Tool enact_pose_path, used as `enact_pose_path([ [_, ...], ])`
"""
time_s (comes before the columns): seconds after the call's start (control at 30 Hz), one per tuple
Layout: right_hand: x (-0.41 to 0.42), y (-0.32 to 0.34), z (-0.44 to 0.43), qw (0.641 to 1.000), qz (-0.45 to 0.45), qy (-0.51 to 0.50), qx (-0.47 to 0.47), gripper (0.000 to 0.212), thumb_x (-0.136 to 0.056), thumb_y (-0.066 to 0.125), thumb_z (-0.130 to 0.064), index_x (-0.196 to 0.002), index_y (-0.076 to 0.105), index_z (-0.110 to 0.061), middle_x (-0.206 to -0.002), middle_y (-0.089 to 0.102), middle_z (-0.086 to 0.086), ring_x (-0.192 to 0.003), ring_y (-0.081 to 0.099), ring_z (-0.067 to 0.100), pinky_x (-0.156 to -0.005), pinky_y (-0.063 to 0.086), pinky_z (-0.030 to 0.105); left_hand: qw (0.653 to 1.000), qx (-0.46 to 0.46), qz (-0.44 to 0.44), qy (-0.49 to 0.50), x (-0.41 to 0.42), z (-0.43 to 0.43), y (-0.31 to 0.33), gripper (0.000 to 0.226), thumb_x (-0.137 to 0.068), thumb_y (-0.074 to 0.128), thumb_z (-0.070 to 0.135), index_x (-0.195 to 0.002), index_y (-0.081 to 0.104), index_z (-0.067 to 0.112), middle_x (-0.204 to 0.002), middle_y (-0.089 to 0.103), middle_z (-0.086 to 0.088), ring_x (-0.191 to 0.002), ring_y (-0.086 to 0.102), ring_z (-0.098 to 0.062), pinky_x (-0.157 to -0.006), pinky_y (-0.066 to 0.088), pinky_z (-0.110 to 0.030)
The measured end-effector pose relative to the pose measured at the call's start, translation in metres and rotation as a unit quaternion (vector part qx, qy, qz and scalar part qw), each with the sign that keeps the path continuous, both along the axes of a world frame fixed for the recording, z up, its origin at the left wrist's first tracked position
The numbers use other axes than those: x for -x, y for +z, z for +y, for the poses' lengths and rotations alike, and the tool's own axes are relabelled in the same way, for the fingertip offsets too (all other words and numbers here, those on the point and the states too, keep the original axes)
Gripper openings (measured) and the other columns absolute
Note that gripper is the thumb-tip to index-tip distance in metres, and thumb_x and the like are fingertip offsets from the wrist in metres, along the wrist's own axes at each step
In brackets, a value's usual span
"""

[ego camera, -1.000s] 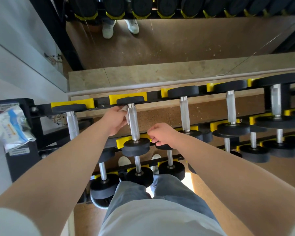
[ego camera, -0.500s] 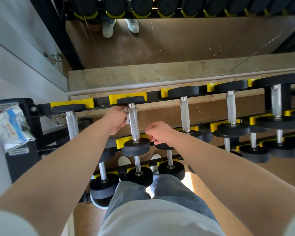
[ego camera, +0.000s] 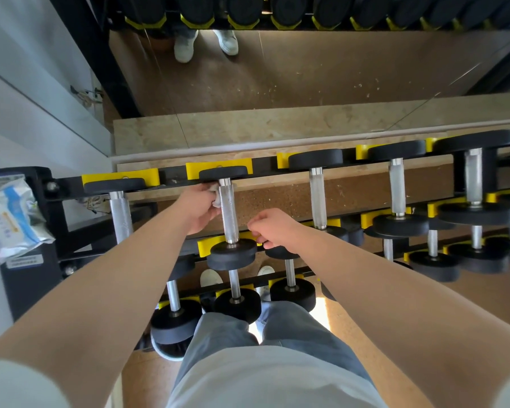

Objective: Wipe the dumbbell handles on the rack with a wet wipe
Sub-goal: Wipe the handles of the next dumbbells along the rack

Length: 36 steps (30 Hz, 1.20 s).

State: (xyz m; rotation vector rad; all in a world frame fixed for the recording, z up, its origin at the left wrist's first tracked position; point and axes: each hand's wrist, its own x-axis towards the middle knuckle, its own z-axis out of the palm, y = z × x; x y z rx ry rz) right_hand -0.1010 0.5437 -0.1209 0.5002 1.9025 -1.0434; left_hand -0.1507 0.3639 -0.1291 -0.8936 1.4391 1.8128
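Change since the earlier frames: the right hand (ego camera: 274,228) has been shifted slightly toward the handle being wiped; the left hand (ego camera: 199,209) has been kept at the far end of that handle.

1. Mirror (ego camera: 306,78): set behind the rack, with rows of dumbbell heads and a pair of pale shoes reflected in it.
2. Rack (ego camera: 171,175): black rails in tiers, fitted with yellow cradles; dumbbells are laid across the rails, handles pointing away from the person.
3. Dumbbell (ego camera: 231,256): second from the left on the top tier, black heads seated in yellow cradles; its knurled steel handle (ego camera: 228,214) is the one being wiped.
4. Pack of wipes (ego camera: 9,213): white and blue, laid on the rack's left end post.
5. Left hand: fingers curled round the wet wipe (ego camera: 216,198), which is pressed against the left side of the handle, just below the far head.
6. Right hand: fingers curled inward with nothing seen in them, held just beside the near end of the handle; contact with the cradle cannot be told.
7. Wet wipe: white, bunched, mostly hidden in the left hand.
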Motion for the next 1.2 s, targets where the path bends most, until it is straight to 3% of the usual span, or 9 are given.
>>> enact_pose_path([
  [0.17,0.001,0.003,-0.004,1.0,0.0,0.006,-0.006,0.009,-0.099,0.058,-0.018,-0.104,0.065,-0.021,-0.101,0.067,0.007,-0.099,0.064,0.021,-0.089,0.059,0.035,0.971,0.057,-0.04,-0.229,-0.019,-0.003,0.004,0.034,-0.1,0.044,-0.01,-0.123,0.054,0.012,-0.115,0.068,-0.008,-0.101,0.07,-0.022,-0.086,0.06,-0.033],
  [0.33,0.006,0.005,-0.012,0.999,0.044,0.008,-0.02,0.012,-0.1,0.06,-0.019,-0.107,0.065,-0.026,-0.104,0.069,0.001,-0.101,0.069,0.021,-0.09,0.061,0.039,0.865,0.22,0.004,-0.451,-0.015,-0.015,0.005,0.016,-0.091,0.062,-0.002,-0.106,0.068,0.001,-0.096,0.077,-0.016,-0.083,0.077,-0.02,-0.081,0.064,-0.035],
  [0.43,0.01,0.009,-0.018,0.992,0.128,0.009,-0.013,0.027,-0.095,0.065,-0.013,-0.117,0.064,-0.028,-0.103,0.065,-0.011,-0.099,0.066,0.012,-0.095,0.059,0.043,0.875,0.257,0.03,-0.409,-0.015,-0.018,0.014,0.014,-0.089,0.071,0.012,-0.095,0.072,0.0,-0.083,0.079,-0.012,-0.077,0.078,-0.021,-0.084,0.063,-0.038],
  [0.57,0.013,0.016,-0.028,0.982,0.169,0.056,0.061,0.044,-0.088,0.074,-0.013,-0.128,0.061,-0.025,-0.114,0.064,-0.01,-0.108,0.063,0.013,-0.097,0.057,0.044,0.955,0.141,0.042,-0.259,-0.016,-0.021,0.022,0.026,-0.089,0.08,0.025,-0.101,0.073,0.003,-0.089,0.079,-0.01,-0.075,0.077,-0.015,-0.07,0.062,-0.026],
  [0.73,0.011,0.012,-0.03,0.982,0.184,-0.001,0.039,0.026,-0.091,0.071,-0.014,-0.114,0.069,-0.026,-0.104,0.072,-0.005,-0.098,0.068,0.016,-0.092,0.059,0.046,0.989,0.081,0.015,-0.122,-0.023,-0.016,0.011,0.038,-0.085,0.083,0.025,-0.103,0.059,0.003,-0.104,0.075,-0.017,-0.074,0.076,-0.014,-0.065,0.06,-0.023],
  [0.83,0.012,0.006,-0.023,0.979,0.183,-0.087,-0.024,0.03,-0.096,0.065,-0.015,-0.125,0.068,-0.022,-0.113,0.072,-0.006,-0.091,0.067,0.009,-0.082,0.059,0.032,0.98,0.14,0.028,-0.135,-0.028,-0.016,0.001,0.039,-0.089,0.079,0.035,-0.111,0.06,0.009,-0.108,0.073,-0.012,-0.089,0.075,-0.019,-0.074,0.063,-0.032],
  [1.0,0.01,-0.004,-0.022,0.962,0.062,0.237,-0.12,0.017,-0.098,0.061,-0.018,-0.104,0.076,-0.013,-0.096,0.072,0.009,-0.077,0.064,0.017,-0.065,0.05,0.028,0.951,0.213,0.06,-0.217,-0.041,-0.01,-0.012,0.04,-0.093,0.071,0.043,-0.12,0.058,0.016,-0.115,0.068,-0.008,-0.104,0.069,-0.026,-0.088,0.061,-0.047],
  [1.07,0.01,-0.007,-0.027,0.981,0.055,0.167,-0.086,0.021,-0.1,0.058,-0.018,-0.085,0.072,-0.013,-0.079,0.065,0.007,-0.069,0.057,0.018,-0.064,0.048,0.03,0.954,0.202,0.066,-0.21,-0.044,-0.01,-0.016,0.038,-0.094,0.07,0.041,-0.118,0.059,0.014,-0.113,0.068,-0.01,-0.103,0.07,-0.026,-0.087,0.062,-0.046],
  [1.2,0.027,-0.008,-0.039,0.976,-0.004,-0.203,0.078,0.016,-0.099,0.063,-0.003,-0.115,0.067,-0.006,-0.105,0.068,0.014,-0.092,0.068,0.023,-0.083,0.062,0.038,0.979,0.13,0.042,-0.151,-0.049,-0.017,-0.017,0.029,-0.093,0.074,0.025,-0.115,0.064,0.008,-0.112,0.071,-0.013,-0.098,0.074,-0.021,-0.079,0.064,-0.033],
])
